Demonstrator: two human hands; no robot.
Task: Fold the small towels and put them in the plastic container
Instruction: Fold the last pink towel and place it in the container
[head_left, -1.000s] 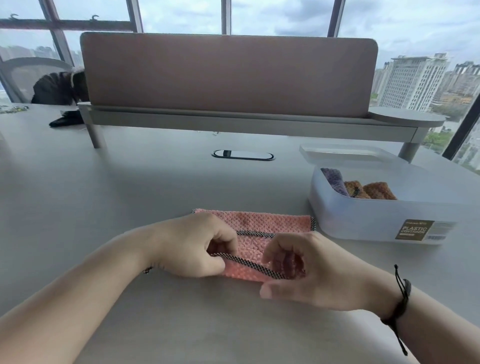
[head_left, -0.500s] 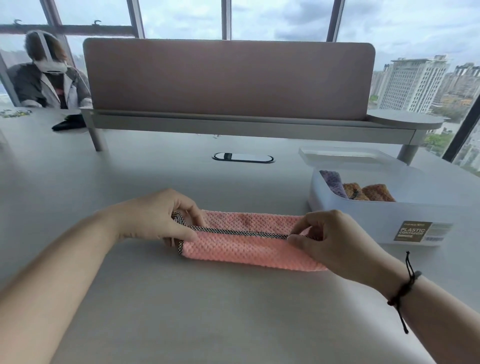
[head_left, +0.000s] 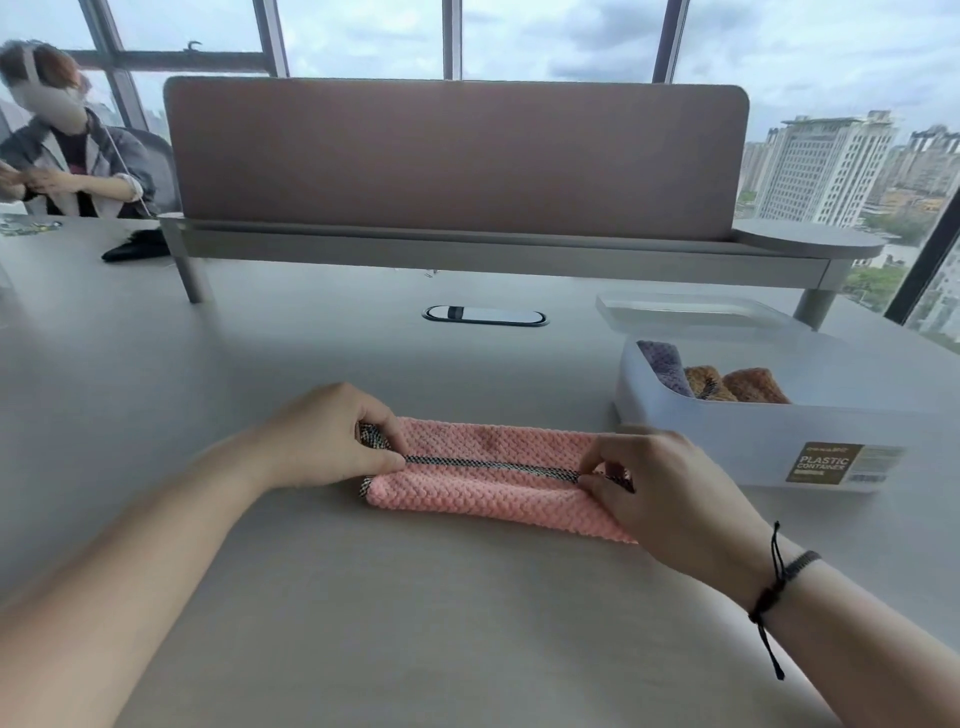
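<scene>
A pink towel (head_left: 483, 493) with a black-and-white checked border lies on the grey table as a long narrow folded strip. My left hand (head_left: 332, 436) pinches its left end at the border. My right hand (head_left: 660, 493) pinches the border at the right end. Just right of the towel stands the translucent plastic container (head_left: 727, 441) with a brown label. Inside it stand a purple folded towel (head_left: 662, 364) and two orange-brown folded towels (head_left: 748, 384).
The container's lid (head_left: 691, 312) lies flat behind it. A raised shelf with a brown divider panel (head_left: 457, 156) crosses the back of the table. A cable port (head_left: 485, 315) sits mid-table. Another person (head_left: 67, 156) sits at the far left, near a dark object (head_left: 137, 247).
The lower half of the towel was folded up into a narrow strip. My hands moved apart from its middle to its two ends and have held there since.
</scene>
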